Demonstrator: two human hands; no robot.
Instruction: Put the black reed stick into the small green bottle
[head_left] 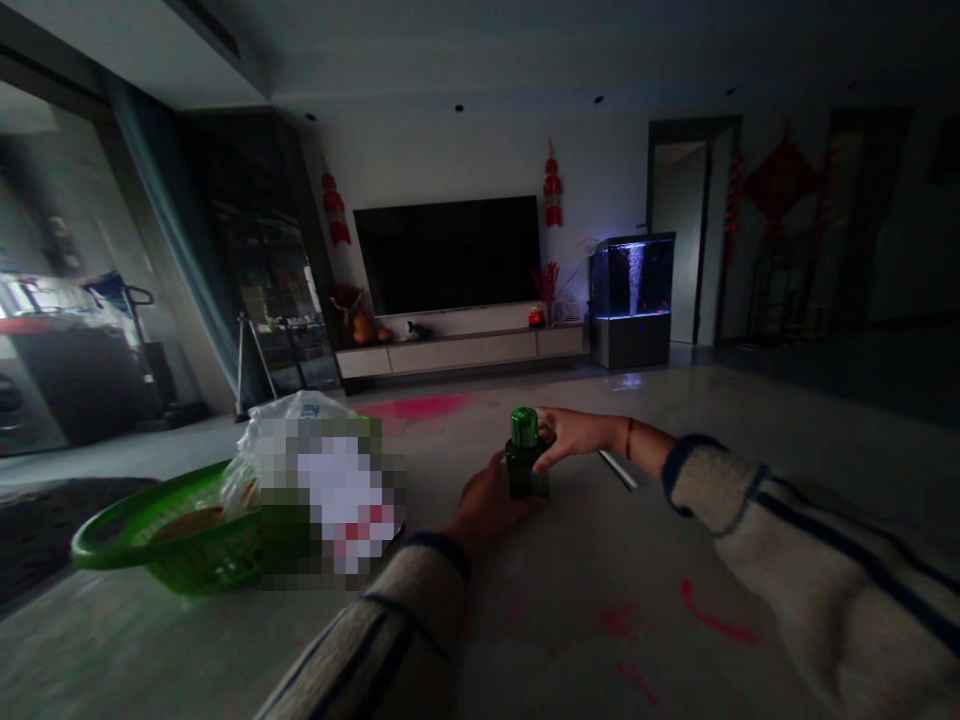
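A small dark green bottle (526, 470) with a bright green cap (524, 427) stands upright on the grey tabletop (622, 560). My left hand (487, 500) is wrapped round the bottle's lower body. My right hand (574, 434) reaches in from the right, its fingertips pinched on the cap. Both arms wear a cream knitted sleeve with dark stripes. A red string circles my right wrist.
A green plastic basket (161, 545) with a plastic bag (292, 430) and a blurred-out package sits at the left. A thin pale stick (619, 470) lies behind my right hand. Red smears (716, 620) mark the tabletop. Beyond are a television, a fish tank and a doorway.
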